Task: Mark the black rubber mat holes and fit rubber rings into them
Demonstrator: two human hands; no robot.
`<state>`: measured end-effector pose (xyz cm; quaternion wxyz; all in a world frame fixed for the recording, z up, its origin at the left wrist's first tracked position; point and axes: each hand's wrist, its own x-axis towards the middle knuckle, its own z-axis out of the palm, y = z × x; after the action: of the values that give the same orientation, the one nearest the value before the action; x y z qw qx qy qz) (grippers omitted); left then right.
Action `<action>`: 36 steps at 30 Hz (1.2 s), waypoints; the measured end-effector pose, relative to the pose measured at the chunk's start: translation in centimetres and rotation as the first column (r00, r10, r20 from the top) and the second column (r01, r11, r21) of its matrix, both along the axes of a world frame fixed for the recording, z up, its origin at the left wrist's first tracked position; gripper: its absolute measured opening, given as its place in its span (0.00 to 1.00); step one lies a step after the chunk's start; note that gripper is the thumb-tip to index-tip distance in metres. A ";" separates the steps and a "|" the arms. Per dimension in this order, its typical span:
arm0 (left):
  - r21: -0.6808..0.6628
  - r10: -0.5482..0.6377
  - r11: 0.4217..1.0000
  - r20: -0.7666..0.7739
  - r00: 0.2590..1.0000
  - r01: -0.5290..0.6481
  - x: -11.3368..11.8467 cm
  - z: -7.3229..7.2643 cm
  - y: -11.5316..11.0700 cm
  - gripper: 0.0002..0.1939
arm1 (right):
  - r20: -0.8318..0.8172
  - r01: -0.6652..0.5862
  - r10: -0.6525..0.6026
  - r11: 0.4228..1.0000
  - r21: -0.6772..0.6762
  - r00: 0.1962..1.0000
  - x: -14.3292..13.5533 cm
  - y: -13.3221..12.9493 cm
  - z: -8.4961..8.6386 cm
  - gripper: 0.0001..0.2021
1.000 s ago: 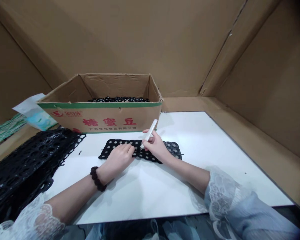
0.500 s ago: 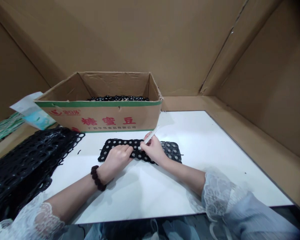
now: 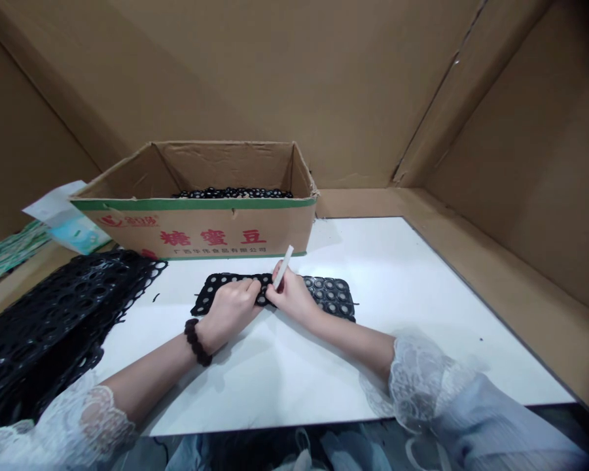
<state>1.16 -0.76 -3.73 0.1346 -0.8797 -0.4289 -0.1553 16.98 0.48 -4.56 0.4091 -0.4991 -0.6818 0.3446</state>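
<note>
In the head view, our left hand (image 3: 232,306) presses curled fingers on the black sheet (image 3: 328,294); whether they grip it we cannot tell. Our right hand (image 3: 294,298), just beside, pinches a white stick (image 3: 283,268) over the sheet's middle. Since the earlier frame, it has shifted left and the stick stands steeper. The box (image 3: 235,226) bounds us behind; the table (image 3: 422,314) is open rightward.

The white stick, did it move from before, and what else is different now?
The white stick moved left in the right hand, closer to the left hand. More of the small black mat's right end shows now. The right hand kept hold of the stick. The left hand stayed on the mat, and the box stayed put.
</note>
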 end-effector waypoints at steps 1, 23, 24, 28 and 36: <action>-0.003 0.003 1.000 -0.006 1.000 -0.003 -0.1 0.0 0.1 0.05 | -0.016 0.005 -0.005 1.000 -0.003 1.000 0.0 0.0 0.0 0.06; 0.065 -0.386 0.915 -0.137 0.912 0.397 -1.8 0.9 0.4 0.12 | -0.262 0.043 -0.104 0.973 -0.228 0.959 0.2 -1.0 0.2 0.08; 0.074 -0.382 0.917 -0.132 0.915 0.393 -1.7 0.9 0.4 0.12 | -0.254 0.046 -0.104 0.973 -0.226 0.962 0.2 -1.0 0.2 0.07; 0.122 -0.377 0.912 -0.125 0.918 0.392 -1.4 0.8 0.1 0.12 | -0.171 0.052 -0.072 0.991 -0.122 0.983 0.2 -1.2 0.3 0.06; 0.175 -0.258 0.948 -0.062 0.964 0.265 -1.3 0.5 0.3 0.13 | -0.082 -0.089 0.087 0.996 -0.011 0.993 -0.1 -1.9 0.4 0.05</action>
<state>-0.13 -0.46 -3.27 0.2008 -0.9156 -0.2897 -0.1932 16.87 -1.39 -4.15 0.4171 -0.4571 -0.6834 0.3872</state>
